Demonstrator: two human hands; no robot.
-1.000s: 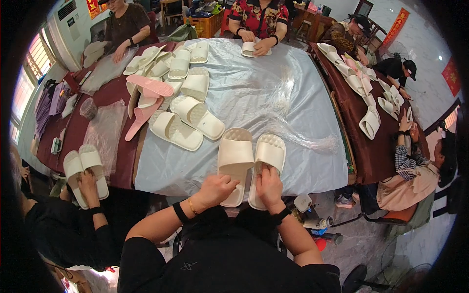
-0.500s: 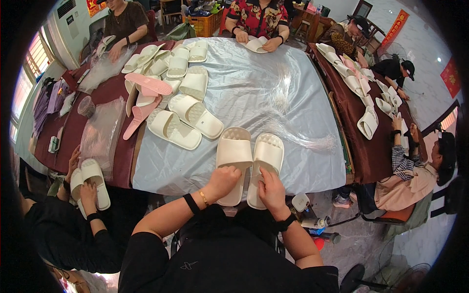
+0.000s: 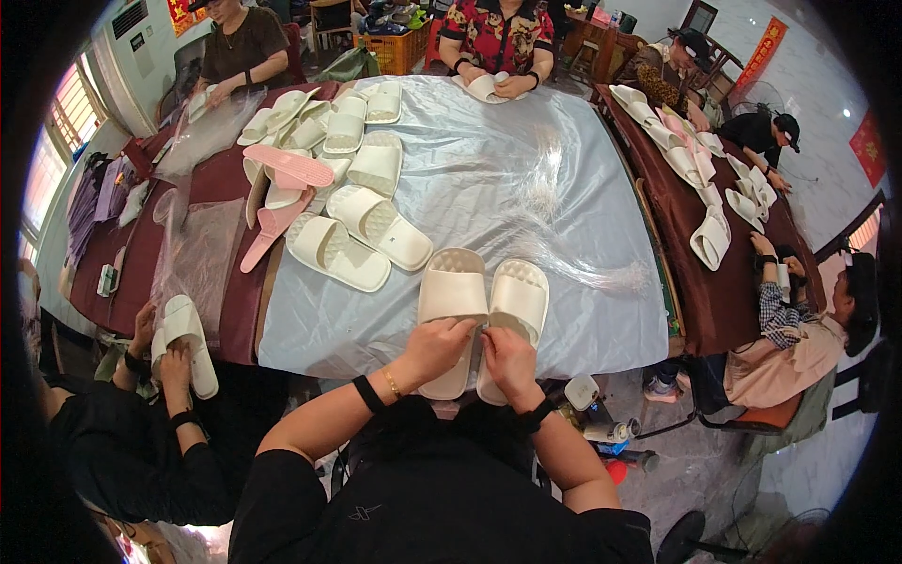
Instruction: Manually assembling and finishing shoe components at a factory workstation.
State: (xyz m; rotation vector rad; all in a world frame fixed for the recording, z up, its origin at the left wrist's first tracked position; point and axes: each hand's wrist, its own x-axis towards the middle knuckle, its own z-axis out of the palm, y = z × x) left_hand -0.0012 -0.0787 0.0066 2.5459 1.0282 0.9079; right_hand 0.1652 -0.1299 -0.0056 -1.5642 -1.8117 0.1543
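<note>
A pair of cream slide slippers lies side by side at the near table edge, toes pointing away from me: a left slipper (image 3: 453,293) and a right slipper (image 3: 520,299). My left hand (image 3: 436,348) rests over the left slipper's footbed, its fingers pinched at the inner edge of the strap. Over the right slipper, my right hand (image 3: 508,359) is closed too, fingertips close to the left ones in the gap between the straps. Whatever the fingertips pinch is too small to make out. Bundles of clear thin strands (image 3: 592,273) lie beyond the right slipper.
Several cream slippers (image 3: 381,226) are piled at the left, with pink slippers (image 3: 287,166) among them. Clear plastic bags (image 3: 202,249) lie on the dark red cloth. A co-worker at my left handles cream slippers (image 3: 188,338); others work across and at the right table (image 3: 700,291).
My right hand has moved left and now meets my left fingertips between the slippers. The left co-worker's slippers have turned and shifted slightly.
</note>
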